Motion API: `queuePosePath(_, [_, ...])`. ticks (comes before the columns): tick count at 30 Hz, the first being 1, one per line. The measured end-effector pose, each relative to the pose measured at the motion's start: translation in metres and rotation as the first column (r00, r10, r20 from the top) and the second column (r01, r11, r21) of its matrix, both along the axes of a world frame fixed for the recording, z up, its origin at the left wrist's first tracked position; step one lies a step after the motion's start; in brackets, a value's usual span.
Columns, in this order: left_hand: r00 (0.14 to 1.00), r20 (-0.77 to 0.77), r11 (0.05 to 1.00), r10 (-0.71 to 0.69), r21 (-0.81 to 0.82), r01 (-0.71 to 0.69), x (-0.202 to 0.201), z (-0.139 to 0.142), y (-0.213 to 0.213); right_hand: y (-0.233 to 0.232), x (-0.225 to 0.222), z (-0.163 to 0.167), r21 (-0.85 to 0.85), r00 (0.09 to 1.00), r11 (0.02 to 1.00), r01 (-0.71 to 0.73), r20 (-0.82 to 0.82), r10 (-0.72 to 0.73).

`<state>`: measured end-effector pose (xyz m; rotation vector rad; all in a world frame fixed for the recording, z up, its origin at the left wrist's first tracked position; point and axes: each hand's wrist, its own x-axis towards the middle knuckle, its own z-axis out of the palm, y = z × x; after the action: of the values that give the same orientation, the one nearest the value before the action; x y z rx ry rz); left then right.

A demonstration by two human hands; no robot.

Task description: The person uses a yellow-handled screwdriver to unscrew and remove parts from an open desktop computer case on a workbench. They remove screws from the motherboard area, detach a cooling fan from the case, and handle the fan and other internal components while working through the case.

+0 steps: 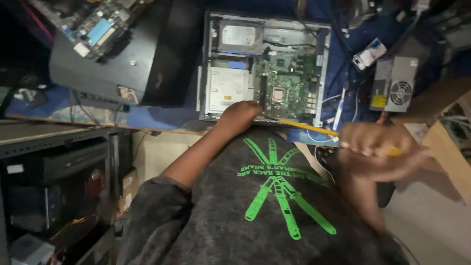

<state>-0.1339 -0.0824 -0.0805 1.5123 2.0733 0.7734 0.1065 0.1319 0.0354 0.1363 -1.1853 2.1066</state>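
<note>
Both hands sit at the near edge of the opened desktop computer case (265, 68), which lies flat on the blue-covered bench (162, 118) with its long axis running away from the person. Left hand (240, 115) rests with its fingers curled on the case's near rim, by the silver drive bay (226, 88); whether it pinches anything there I cannot tell. Right hand (378, 149) is closed round the handle of a yellow screwdriver (306, 126) (the hand is motion-blurred, so the grip is only roughly readable). Its shaft slants up and left toward the case's near edge, just below the green motherboard (287, 81), so the left hand is already on the case and the right stands off to the side. The tip's exact spot is hard to make out. A grey power supply (395, 83) sits apart on the right, another dark case (113, 64) on the left.
</note>
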Motion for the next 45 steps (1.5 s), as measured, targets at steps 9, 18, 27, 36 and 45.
queuePosePath(9, [0.855, -0.085, 0.717, 0.511, 0.591, -0.37, -0.038, 0.17, -0.106, 0.08, 0.102, -0.056, -0.072, 0.944, 0.942, 0.328, 0.015, -0.328])
queuePosePath(18, [0.561, 0.126, 0.417, 0.818, 0.541, -0.73, -0.079, 0.176, -0.145, 0.07, 0.073, -0.054, -0.091, 0.94, 0.937, 0.338, 0.09, -0.33])
queuePosePath(27, [0.543, -0.251, 0.571, 0.802, 0.589, -0.572, -0.086, 0.165, -0.15, 0.069, 0.032, -0.02, -0.024, 0.955, 0.956, 0.293, 0.054, -0.291])
queuePosePath(36, [0.535, -0.304, 0.59, 0.788, 0.619, -0.518, -0.082, 0.157, -0.139, 0.052, 0.034, -0.002, -0.031, 0.849, 0.852, 0.522, 0.113, -0.516])
queuePosePath(45, [0.503, -0.477, 0.684, 0.721, 0.604, -0.409, -0.087, 0.14, -0.148, 0.061, 0.02, 0.003, -0.01, 0.845, 0.847, 0.531, 0.079, -0.529])
